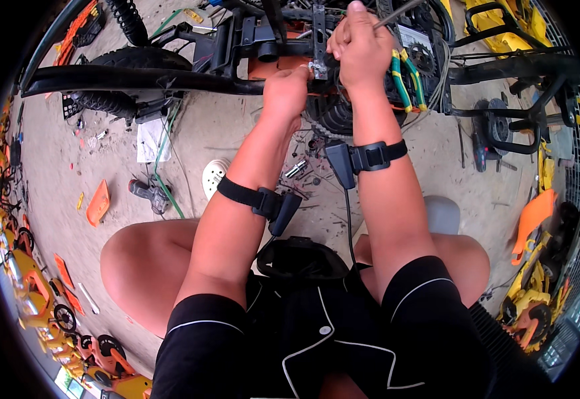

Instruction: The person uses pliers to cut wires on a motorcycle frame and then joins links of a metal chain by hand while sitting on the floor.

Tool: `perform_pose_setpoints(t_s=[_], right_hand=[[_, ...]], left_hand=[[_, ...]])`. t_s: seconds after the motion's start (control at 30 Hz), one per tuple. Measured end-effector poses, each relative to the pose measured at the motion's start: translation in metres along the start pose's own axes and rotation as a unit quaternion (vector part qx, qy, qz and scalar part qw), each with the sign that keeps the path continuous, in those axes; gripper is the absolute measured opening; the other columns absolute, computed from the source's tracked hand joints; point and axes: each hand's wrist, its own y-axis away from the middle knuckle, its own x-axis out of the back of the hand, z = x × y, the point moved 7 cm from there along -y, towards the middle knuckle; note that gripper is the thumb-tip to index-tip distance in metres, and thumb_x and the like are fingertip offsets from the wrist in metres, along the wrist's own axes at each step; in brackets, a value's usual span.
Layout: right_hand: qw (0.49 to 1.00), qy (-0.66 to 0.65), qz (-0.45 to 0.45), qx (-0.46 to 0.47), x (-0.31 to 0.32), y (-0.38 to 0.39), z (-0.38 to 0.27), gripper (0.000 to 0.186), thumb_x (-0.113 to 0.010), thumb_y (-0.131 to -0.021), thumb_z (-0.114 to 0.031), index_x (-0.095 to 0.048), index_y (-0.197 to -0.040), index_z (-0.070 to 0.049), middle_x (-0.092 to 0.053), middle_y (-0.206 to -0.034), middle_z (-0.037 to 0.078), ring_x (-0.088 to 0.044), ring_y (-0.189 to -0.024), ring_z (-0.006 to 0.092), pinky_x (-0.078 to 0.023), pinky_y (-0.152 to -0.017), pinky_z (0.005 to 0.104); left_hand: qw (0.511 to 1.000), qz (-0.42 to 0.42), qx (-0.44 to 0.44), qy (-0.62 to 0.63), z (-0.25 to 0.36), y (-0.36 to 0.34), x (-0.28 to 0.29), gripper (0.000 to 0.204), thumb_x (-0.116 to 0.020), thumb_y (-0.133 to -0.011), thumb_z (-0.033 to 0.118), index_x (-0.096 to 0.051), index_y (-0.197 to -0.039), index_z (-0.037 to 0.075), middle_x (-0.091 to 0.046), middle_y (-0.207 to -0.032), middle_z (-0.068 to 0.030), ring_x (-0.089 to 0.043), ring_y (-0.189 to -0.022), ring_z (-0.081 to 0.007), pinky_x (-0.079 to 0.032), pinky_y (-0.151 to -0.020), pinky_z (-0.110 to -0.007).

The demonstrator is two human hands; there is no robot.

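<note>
At top centre my left hand point(285, 92) is closed at a silver metal bracket point(318, 72) on a black vehicle frame point(143, 78); what its fingertips hold is unclear. My right hand point(364, 53) is wrapped round a thin metal rod tool point(391, 18) that slants up to the right, just right of an upright plate point(319, 30). Green and yellow pliers point(409, 83) hang beside my right hand, near a toothed sprocket point(421, 61). An orange panel point(273, 66) shows behind the frame, partly hidden by my left hand.
The concrete floor point(70, 166) holds a power drill point(145, 189), loose sockets point(296, 168), a white sheet point(152, 143), a green cable point(165, 185), orange panels point(97, 203) and another drill point(481, 143). Several yellow and orange bikes point(37, 292) line the left; yellow parts point(529, 292) lie right.
</note>
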Motion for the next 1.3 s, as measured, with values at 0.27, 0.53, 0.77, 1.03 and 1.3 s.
perform_pose_setpoints(t_s=[0.27,0.53,0.77,1.03,1.3], right_hand=[[0.999,-0.003,0.003,0.036,-0.003,0.007,0.003,0.049,-0.051,-0.104,-0.023,-0.038,-0.059,-0.010,-0.039,-0.049,0.003,-0.039,-0.041,0.0132,-0.040,-0.044,0.0324],[0.987,-0.113,-0.041,0.104,-0.007,-0.004,-0.056,0.051,-0.047,-0.105,-0.034,-0.040,-0.060,-0.010,-0.041,-0.048,0.003,-0.039,-0.038,0.0144,-0.040,-0.044,0.0316],[0.997,0.012,-0.012,0.077,-0.008,0.008,-0.016,0.049,-0.045,-0.104,-0.027,-0.037,-0.059,-0.010,-0.039,-0.048,0.004,-0.038,-0.040,0.0148,-0.039,-0.045,0.0336],[0.998,0.038,-0.012,0.045,-0.012,0.019,0.013,0.045,-0.047,-0.102,-0.022,-0.038,-0.061,-0.008,-0.040,-0.050,0.004,-0.038,-0.042,0.0143,-0.041,-0.048,0.0325],[0.986,-0.086,-0.049,0.134,-0.025,0.006,-0.064,0.045,-0.043,-0.103,-0.021,-0.039,-0.059,-0.010,-0.037,-0.048,0.004,-0.039,-0.041,0.0167,-0.041,-0.048,0.0364]], left_hand=[[1.000,-0.018,-0.015,-0.009,-0.001,-0.002,-0.008,0.029,-0.060,-0.097,0.028,-0.070,-0.093,0.001,-0.049,-0.068,0.0017,-0.038,-0.051,-0.0080,-0.031,-0.045,-0.026],[1.000,-0.021,-0.021,0.011,0.002,-0.005,-0.006,0.027,-0.060,-0.097,0.027,-0.068,-0.096,0.000,-0.045,-0.068,0.0029,-0.037,-0.052,-0.0076,-0.031,-0.045,-0.024],[0.999,-0.028,-0.026,-0.002,-0.004,-0.013,-0.008,0.027,-0.059,-0.098,0.026,-0.069,-0.097,0.001,-0.052,-0.070,0.0015,-0.039,-0.051,-0.0075,-0.030,-0.045,-0.024],[0.999,-0.020,-0.037,0.006,0.001,-0.012,-0.009,0.029,-0.060,-0.097,0.027,-0.069,-0.093,0.000,-0.055,-0.070,0.0004,-0.040,-0.051,-0.0080,-0.030,-0.044,-0.025],[0.999,-0.024,-0.043,0.006,0.001,-0.012,-0.004,0.028,-0.059,-0.096,0.025,-0.070,-0.092,0.000,-0.053,-0.067,0.0008,-0.038,-0.048,-0.0075,-0.028,-0.043,-0.027]])
